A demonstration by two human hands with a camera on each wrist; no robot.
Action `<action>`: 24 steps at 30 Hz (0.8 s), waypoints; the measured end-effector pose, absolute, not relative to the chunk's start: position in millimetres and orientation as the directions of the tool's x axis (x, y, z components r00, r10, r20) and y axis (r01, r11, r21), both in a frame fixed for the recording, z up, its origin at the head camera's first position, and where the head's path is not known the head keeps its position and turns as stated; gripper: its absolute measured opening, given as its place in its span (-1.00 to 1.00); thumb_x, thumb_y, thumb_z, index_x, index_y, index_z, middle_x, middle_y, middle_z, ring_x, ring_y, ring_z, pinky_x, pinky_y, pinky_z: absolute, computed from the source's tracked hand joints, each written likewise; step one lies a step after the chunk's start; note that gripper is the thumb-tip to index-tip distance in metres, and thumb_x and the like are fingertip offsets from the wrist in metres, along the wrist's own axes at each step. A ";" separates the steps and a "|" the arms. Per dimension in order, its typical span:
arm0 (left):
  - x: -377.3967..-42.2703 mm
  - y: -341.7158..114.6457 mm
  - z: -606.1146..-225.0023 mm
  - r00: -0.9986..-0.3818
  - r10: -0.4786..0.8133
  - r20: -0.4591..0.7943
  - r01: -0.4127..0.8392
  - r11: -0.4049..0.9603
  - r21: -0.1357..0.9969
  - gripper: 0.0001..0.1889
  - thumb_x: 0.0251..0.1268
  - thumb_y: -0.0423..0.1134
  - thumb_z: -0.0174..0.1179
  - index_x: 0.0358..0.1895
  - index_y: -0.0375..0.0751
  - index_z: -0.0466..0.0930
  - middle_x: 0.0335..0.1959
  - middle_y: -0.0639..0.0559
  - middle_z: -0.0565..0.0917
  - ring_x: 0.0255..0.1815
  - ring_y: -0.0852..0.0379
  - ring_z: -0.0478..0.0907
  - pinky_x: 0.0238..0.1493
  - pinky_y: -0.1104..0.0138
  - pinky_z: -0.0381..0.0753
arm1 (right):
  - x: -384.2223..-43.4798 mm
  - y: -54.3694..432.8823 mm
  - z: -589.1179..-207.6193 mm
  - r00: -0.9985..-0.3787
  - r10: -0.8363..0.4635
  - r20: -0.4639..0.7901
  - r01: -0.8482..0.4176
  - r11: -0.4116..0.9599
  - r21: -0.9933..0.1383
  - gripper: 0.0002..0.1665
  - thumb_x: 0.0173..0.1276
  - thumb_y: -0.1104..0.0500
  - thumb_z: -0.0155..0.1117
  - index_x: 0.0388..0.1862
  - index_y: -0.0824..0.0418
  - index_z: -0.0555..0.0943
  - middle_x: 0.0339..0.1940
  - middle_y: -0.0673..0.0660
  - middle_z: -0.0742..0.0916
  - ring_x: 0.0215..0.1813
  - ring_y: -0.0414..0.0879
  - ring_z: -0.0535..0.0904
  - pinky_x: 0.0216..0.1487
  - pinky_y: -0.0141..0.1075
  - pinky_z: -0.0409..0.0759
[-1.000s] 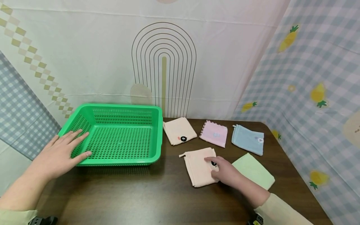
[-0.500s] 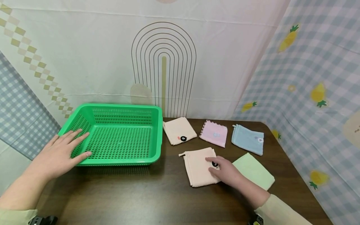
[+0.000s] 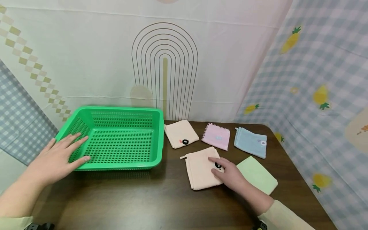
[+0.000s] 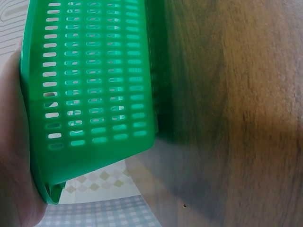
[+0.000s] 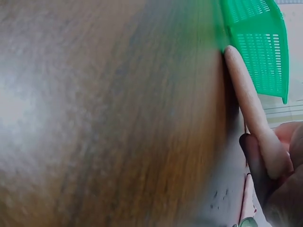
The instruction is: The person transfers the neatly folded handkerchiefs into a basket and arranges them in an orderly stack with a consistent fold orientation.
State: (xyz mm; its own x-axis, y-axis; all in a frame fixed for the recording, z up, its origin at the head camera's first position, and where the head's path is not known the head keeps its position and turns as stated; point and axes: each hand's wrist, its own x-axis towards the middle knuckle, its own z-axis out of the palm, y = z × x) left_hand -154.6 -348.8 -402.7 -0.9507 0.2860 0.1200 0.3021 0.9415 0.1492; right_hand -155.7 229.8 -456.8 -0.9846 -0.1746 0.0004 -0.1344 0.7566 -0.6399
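A folded peach towel (image 3: 201, 167) with a hanging loop and a black round patch is in the middle of the head view. My right hand (image 3: 230, 174) pinches its right edge; in the right wrist view the towel (image 5: 251, 101) appears edge-on between thumb and fingers. Whether it touches the table is hard to tell. On the left stands a green plastic basket (image 3: 156, 164), bare inside. My left hand (image 3: 56, 158) lies on its left front corner, fingers spread and straight over the rim. The left wrist view shows the basket's slotted side (image 4: 94, 90).
More folded towels lie on the brown table (image 3: 129, 204): a cream one (image 3: 179, 131) beside the basket, a pink one (image 3: 217, 135), a blue one (image 3: 251, 142) and a green one (image 3: 257, 175), partly behind my right forearm. Patterned cloth (image 3: 224, 64) hangs behind the table.
The peach towel and my right hand have shifted slightly, with its far edge moving up in view. My left hand stays on the basket. The head view has turned a little.
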 end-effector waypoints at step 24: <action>-153.7 -349.3 -402.3 -0.949 0.298 0.106 0.310 0.940 0.138 -0.14 0.39 0.25 0.08 0.63 0.10 -0.09 0.57 -0.25 0.06 0.52 -0.38 0.01 0.46 -0.07 -0.69 | -149.8 226.3 -442.6 -0.977 -0.137 0.161 -0.211 0.676 -0.706 -0.41 0.40 0.22 0.31 0.40 -0.02 0.51 0.20 0.09 0.66 0.35 0.07 0.48 0.31 0.07 0.44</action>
